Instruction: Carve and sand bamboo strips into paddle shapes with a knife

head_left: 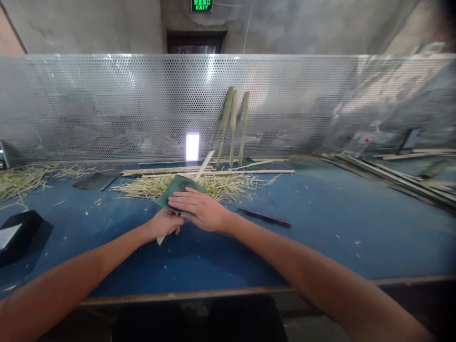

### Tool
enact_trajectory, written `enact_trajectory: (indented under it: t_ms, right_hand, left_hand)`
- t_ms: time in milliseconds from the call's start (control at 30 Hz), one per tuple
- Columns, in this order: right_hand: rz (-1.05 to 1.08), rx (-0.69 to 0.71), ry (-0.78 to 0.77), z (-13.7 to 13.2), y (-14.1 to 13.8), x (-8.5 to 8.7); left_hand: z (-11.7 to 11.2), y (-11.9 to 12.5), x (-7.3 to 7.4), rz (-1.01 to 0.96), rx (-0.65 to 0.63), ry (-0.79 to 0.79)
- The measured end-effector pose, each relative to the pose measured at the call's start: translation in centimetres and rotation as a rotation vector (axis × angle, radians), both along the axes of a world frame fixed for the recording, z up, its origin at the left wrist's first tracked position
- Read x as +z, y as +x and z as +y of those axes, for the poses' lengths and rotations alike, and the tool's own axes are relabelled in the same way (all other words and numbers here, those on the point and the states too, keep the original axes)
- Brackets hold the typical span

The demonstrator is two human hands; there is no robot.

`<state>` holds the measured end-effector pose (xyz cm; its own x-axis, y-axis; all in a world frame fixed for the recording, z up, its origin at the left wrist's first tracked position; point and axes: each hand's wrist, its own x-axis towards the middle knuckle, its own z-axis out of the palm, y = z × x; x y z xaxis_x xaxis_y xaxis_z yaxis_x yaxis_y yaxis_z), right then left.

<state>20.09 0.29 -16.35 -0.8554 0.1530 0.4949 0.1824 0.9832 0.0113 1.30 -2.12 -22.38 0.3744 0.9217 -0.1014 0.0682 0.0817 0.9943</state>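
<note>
My left hand (pixel 166 224) is closed around the lower part of a pale bamboo strip (pixel 204 164), which slants up and away from me. The strip's near end (pixel 161 240) sticks out below that hand. A dark green sheet that looks like sandpaper (pixel 167 194) lies over the strip's middle. On top of the sheet my right hand (pixel 199 209) presses with long, flat fingers, gripping it against the strip just beyond my left hand. The sheet hides the strip's middle, and what my right thumb does underneath is mostly concealed.
Thin shavings (pixel 231 186) lie behind my hands, with more (pixel 24 178) at left. A dark pen (pixel 265 218) rests to the right. Three bamboo sticks (pixel 233 126) lean on the perforated metal screen (pixel 142 104). A black box (pixel 17 237) stands left; long strips (pixel 384 178) lie right.
</note>
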Motion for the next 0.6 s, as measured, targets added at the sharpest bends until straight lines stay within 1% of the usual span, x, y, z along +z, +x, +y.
enact_trajectory:
  t_ms: [67, 167, 233, 267, 333, 400, 467, 500, 533, 600]
  right_hand:
    - [0.015, -0.061, 0.024, 1.7, 1.1, 0.3]
    - [0.094, -0.256, 0.055, 5.0, 3.2, 0.8]
    - [0.191, -0.381, 0.055, 6.5, 4.2, 0.9]
    - [0.252, -0.433, 0.048, 6.8, 4.4, 0.9]
    - [0.331, -0.495, 0.01, 6.3, 4.2, 0.8]
    - [0.287, -0.455, -0.049, 4.5, 3.1, 0.6]
    - [0.102, -0.273, -0.101, 2.1, 1.8, 0.6]
    - [0.054, -0.208, -0.113, 1.0, 1.2, 0.7]
    - [0.02, -0.158, -0.119, 0.2, 0.8, 0.8]
    - [-0.004, -0.109, -0.122, -0.8, 0.3, 1.1]
  left_hand:
    - [0.0, 0.0, 0.3, 0.014, -0.035, 0.017]
    - [-0.2, 0.1, 0.9, 0.007, -0.092, 0.044]
    - [-0.5, 0.1, 1.2, -0.006, -0.124, 0.061]
    - [-0.6, 0.1, 1.3, -0.012, -0.137, 0.067]
    - [-0.7, 0.0, 1.4, -0.021, -0.154, 0.075]
    - [-0.6, -0.1, 1.2, -0.027, -0.151, 0.081]
    - [-0.5, -0.2, 1.0, -0.03, -0.127, 0.092]
    - [-0.4, -0.3, 0.9, -0.028, -0.113, 0.099]
    - [-0.3, -0.3, 0.8, -0.025, -0.102, 0.105]
    - [-0.2, -0.4, 0.7, -0.014, -0.094, 0.114]
